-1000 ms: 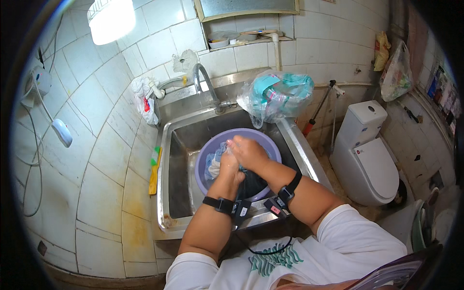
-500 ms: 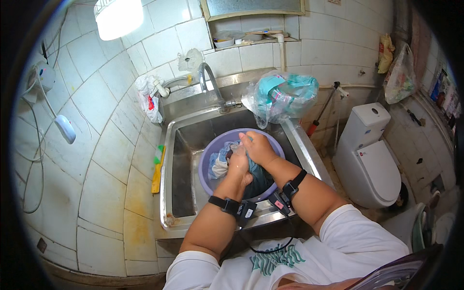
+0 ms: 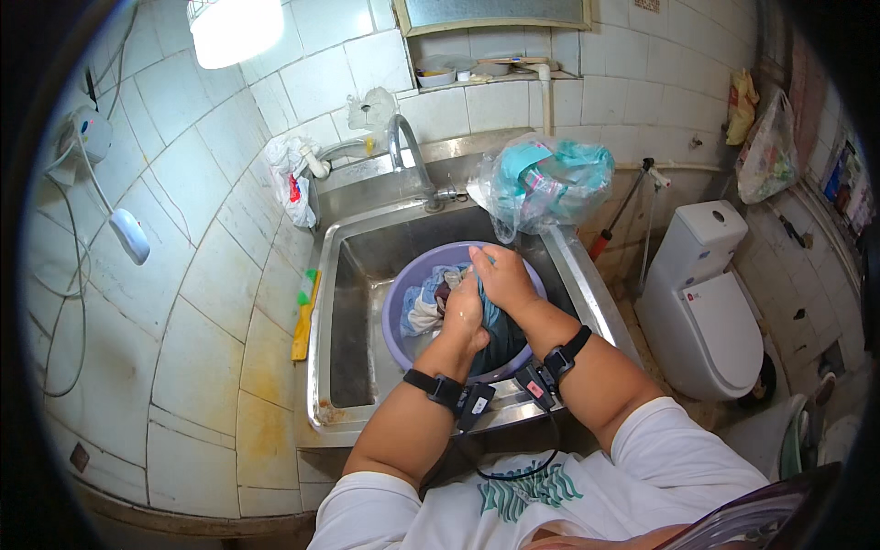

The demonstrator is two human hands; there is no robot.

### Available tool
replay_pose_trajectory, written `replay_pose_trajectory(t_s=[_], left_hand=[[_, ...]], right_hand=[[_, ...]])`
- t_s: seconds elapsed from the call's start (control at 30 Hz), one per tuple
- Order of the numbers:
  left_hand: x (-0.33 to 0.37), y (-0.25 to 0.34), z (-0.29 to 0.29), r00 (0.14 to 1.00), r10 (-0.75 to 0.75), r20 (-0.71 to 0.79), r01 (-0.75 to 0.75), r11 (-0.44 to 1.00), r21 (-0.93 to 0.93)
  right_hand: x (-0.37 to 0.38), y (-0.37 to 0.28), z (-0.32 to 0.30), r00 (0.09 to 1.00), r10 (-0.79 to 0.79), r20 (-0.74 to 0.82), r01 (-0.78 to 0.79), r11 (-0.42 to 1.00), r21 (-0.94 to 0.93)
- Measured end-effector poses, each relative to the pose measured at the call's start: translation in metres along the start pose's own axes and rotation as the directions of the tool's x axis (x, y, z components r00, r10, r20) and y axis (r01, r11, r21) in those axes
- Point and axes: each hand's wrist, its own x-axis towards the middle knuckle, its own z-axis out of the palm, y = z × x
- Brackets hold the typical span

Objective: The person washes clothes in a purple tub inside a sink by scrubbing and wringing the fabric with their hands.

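Observation:
A purple basin (image 3: 412, 277) stands in the metal sink (image 3: 356, 348) with a pile of wet-looking clothes inside. Over it, my right hand (image 3: 507, 278) is closed around a bunched dark teal garment (image 3: 500, 341). My left hand (image 3: 466, 310) is beside it, fingers curled against the same cloth, the two hands almost touching. Its fingertips are partly hidden behind the hand and wrist. Light blue and white clothes (image 3: 422, 312) lie at the basin's left side, away from my fingers.
A curved faucet (image 3: 412, 156) rises behind the basin. On the sink's back right corner sits a clear plastic bag (image 3: 550, 188) with turquoise contents. A yellow-handled brush (image 3: 303, 330) leans along the left edge. To the right stands a white toilet (image 3: 715, 312).
Both hands stay together on the teal cloth, with only a slight shift of the fingers. The whole view has shifted a little.

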Motion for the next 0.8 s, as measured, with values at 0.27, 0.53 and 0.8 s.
replay_pose_trajectory(t_s=[0.27, 0.53, 0.8], left_hand=[[0.005, 0.002, -0.036, 0.991, 0.056, 0.121, -0.015, 0.948, -0.318], [0.008, -0.006, -0.016, 0.993, 0.084, -0.078, -0.074, 0.99, 0.117], [-0.022, 0.019, 0.01, 0.99, 0.095, -0.107, -0.075, 0.982, 0.174]], right_hand=[[-0.03, -0.048, 0.006, 0.882, -0.446, 0.15, 0.454, 0.891, -0.02], [-0.002, 0.007, 0.004, 0.983, 0.059, 0.174, -0.026, 0.983, -0.182], [-0.002, -0.002, 0.002, 0.99, -0.084, 0.117, 0.071, 0.991, 0.112]])
